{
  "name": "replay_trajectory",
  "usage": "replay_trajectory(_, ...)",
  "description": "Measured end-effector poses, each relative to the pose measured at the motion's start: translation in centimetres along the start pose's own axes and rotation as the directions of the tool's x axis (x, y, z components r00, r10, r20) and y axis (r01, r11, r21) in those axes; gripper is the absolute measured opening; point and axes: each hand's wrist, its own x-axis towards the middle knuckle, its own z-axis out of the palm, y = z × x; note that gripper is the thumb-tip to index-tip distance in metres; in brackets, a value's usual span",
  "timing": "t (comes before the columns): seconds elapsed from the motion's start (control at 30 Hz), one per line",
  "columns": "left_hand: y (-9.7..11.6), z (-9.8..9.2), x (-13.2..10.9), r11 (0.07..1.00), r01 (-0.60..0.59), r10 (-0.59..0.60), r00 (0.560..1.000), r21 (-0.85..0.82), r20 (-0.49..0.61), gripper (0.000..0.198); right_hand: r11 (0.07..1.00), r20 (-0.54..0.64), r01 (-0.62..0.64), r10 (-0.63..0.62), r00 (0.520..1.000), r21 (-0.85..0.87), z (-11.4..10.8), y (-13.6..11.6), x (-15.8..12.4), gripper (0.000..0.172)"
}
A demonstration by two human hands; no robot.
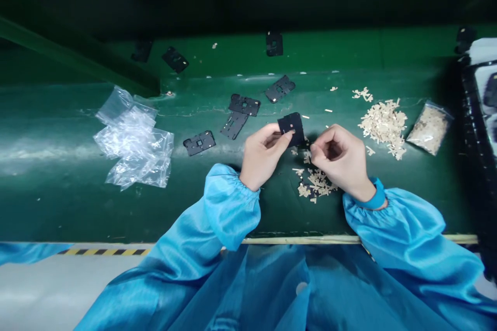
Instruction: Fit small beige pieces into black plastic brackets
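Observation:
My left hand [264,154] is closed on a small black flat plastic part [292,127], held tilted above the green belt. My right hand [341,160] is curled just to its right, fingertips pinched together near the part's lower edge; what they hold is too small to make out. Below both hands lies a small heap of beige paper-like strips [316,183]. Blue sleeves cover both arms.
Several more black parts lie on the green conveyor belt [58,186], for example one black part [199,143] and another black part [244,105]. Clear plastic bags [134,139] lie at left. A larger beige strip pile [384,124], a filled bag [429,127] and a dark tray [481,114] are at right.

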Motion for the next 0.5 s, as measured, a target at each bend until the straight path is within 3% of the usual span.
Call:
replay_trajectory(0.23,-0.2,0.2,-0.1,0.998,-0.029,0.032,0.998,0.064,-0.049,0.017,0.971,-0.084,0.159,-0.176,0.981,-0.179,0.8,0.0,0.1,0.019)
replay_trajectory(0.5,-0.1,0.2,-0.5,0.982,-0.143,0.148,0.989,0.125,-0.03,0.014,0.942,-0.085,0.219,-0.248,0.965,-0.253,1.2,0.5,0.2,0.019)
